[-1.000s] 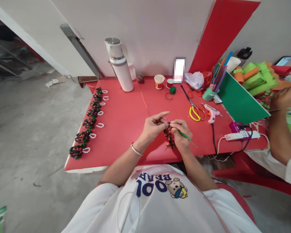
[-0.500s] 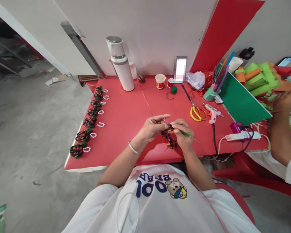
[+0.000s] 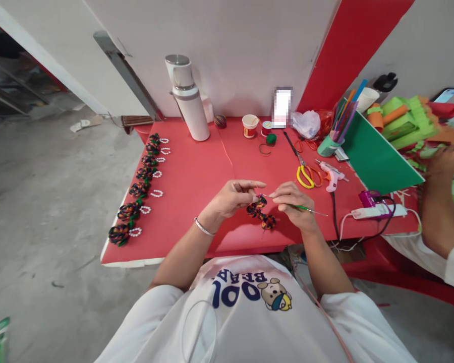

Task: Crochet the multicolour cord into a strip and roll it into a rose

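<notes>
My left hand (image 3: 236, 197) pinches the top of a dark multicoloured crochet piece (image 3: 254, 209), which hangs in curled ruffles above the red table. Its index finger is stretched out with yarn over it. My right hand (image 3: 293, 204) grips a crochet hook (image 3: 306, 208) with a green handle; the hook's thin tip reaches the piece at my left fingertips. An orange-red strand of yarn (image 3: 227, 152) runs back over the table to a multicoloured yarn ball (image 3: 220, 121) by the wall.
Along the left edge lie several crocheted flowers (image 3: 139, 189) with pearl bead loops. A white flask (image 3: 191, 106), paper cup (image 3: 250, 126) and green yarn ball (image 3: 271, 139) stand behind. Yellow-handled scissors (image 3: 304, 176), a pink glue gun (image 3: 333, 175) and a power strip (image 3: 378, 212) lie right, near another person's arm (image 3: 444, 201).
My right hand has moved right, away from my left, drawing the hook out so its shaft shows between the hands. My left hand has shifted slightly left with the crochet piece.
</notes>
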Demonstrator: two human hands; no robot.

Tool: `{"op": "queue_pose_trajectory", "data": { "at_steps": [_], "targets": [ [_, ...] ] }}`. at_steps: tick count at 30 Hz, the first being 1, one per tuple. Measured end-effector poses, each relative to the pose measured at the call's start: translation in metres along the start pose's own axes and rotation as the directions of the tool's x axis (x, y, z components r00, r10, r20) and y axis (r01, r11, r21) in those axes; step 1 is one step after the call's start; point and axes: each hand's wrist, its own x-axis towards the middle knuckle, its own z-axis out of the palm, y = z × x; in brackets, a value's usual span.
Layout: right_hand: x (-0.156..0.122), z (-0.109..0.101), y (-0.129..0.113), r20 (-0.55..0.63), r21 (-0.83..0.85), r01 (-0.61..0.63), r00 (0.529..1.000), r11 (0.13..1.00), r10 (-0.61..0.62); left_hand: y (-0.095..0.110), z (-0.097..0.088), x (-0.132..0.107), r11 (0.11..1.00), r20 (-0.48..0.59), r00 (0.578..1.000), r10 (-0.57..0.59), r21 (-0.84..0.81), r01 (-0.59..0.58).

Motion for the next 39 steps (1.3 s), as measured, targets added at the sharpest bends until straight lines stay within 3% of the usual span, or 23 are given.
{"op": "queue_pose_trajectory", "data": {
  "at_steps": [5, 9, 12, 15, 18, 23, 27, 30, 33, 35, 39],
  "targets": [
    [0.009, -0.014, -0.006, 0.105, 0.023, 0.005, 0.994, 1.0, -0.007, 0.004, -0.001, 0.0, 0.999, 0.052, 0.998, -0.042, 0.032, 0.04],
    [0.008, -0.02, -0.004, 0.137, 0.123, -0.078, 0.989, 0.989, 0.061, 0.005, 0.0, 0.002, 0.998, 0.098, 0.994, -0.052, 0.025, 0.05],
    [0.0, -0.008, 0.004, 0.055, 0.264, -0.18, 0.984, 0.948, 0.171, 0.0, 0.006, 0.005, 0.999, 0.068, 0.998, -0.012, 0.031, 0.01],
    [-0.012, 0.015, 0.01, -0.131, 0.331, -0.204, 0.957, 0.921, 0.259, -0.01, 0.015, 0.009, 0.995, -0.036, 0.995, 0.092, 0.038, -0.091],
    [-0.019, 0.032, 0.01, -0.228, 0.189, -0.203, 0.943, 0.961, 0.244, -0.021, 0.024, 0.012, 0.984, -0.119, 0.978, 0.174, 0.066, -0.167],
    [-0.018, 0.032, 0.001, -0.209, -0.153, -0.126, 0.973, 0.98, 0.093, -0.027, 0.03, 0.011, 0.956, -0.281, 0.917, 0.283, 0.166, -0.244],
    [-0.021, 0.035, 0.0, -0.294, -0.359, -0.087, 0.956, 0.929, -0.024, -0.025, 0.035, 0.008, 0.969, -0.259, 0.934, 0.244, 0.111, -0.222],
    [-0.025, 0.046, 0.003, -0.382, -0.396, -0.082, 0.921, 0.915, -0.082, -0.023, 0.037, 0.006, 0.981, -0.216, 0.957, 0.192, 0.007, -0.195],
    [-0.025, 0.054, 0.009, -0.47, -0.249, -0.09, 0.882, 0.964, -0.039, -0.02, 0.034, 0.005, 0.987, -0.175, 0.977, 0.125, -0.078, -0.141],
    [-0.023, 0.054, 0.014, -0.485, -0.055, -0.121, 0.871, 0.991, 0.079, -0.016, 0.028, 0.003, 0.991, -0.147, 0.985, 0.088, -0.089, -0.102],
    [-0.019, 0.041, 0.026, -0.357, 0.26, -0.213, 0.885, 0.942, 0.299, -0.009, 0.016, 0.001, 0.994, -0.118, 0.99, 0.078, -0.062, -0.086]
  ]
}}
